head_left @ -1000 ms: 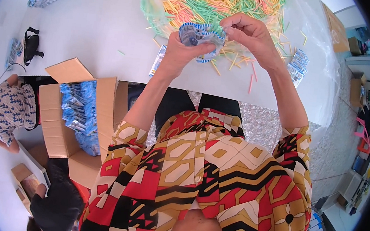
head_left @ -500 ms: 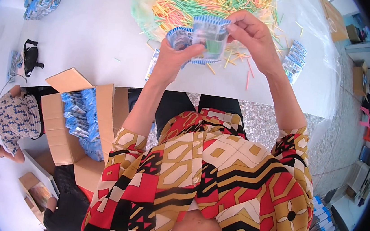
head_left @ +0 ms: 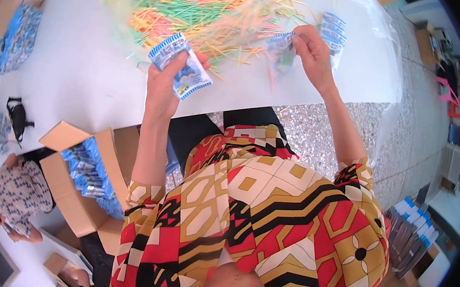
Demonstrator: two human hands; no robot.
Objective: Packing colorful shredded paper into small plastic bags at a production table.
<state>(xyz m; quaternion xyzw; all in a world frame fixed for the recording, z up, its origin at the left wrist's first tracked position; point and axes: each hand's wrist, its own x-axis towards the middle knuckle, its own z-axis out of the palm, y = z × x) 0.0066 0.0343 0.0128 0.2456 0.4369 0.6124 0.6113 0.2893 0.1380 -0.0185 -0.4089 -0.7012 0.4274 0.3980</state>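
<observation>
My left hand [head_left: 163, 80] is closed around a small blue-and-white plastic packet [head_left: 193, 79] with striped ends, the thumb lying across its face. Over to the right, my right hand [head_left: 313, 56] pinches the striped upper edge of a clear packet [head_left: 281, 49], which hangs blurred from the fingers. The two packets are apart. Beyond the hands lies a big heap of thin sticks [head_left: 194, 8] in yellow, green and pink, partly under clear plastic film. Just past my right hand, a few striped packets [head_left: 332, 31] rest in an overlapping row.
The white table [head_left: 74, 82] bears a pile of blue packets [head_left: 17, 40] at far left and a black object [head_left: 18, 119]. An open carton [head_left: 70, 197] filled with blue packets [head_left: 90, 165] stands at lower left. A co-worker [head_left: 21, 194] is beyond it.
My hands, close together before, have moved apart. The clear packet has shifted right with my right hand, while the left-hand packet has come left and nearer. The whole view has turned somewhat.
</observation>
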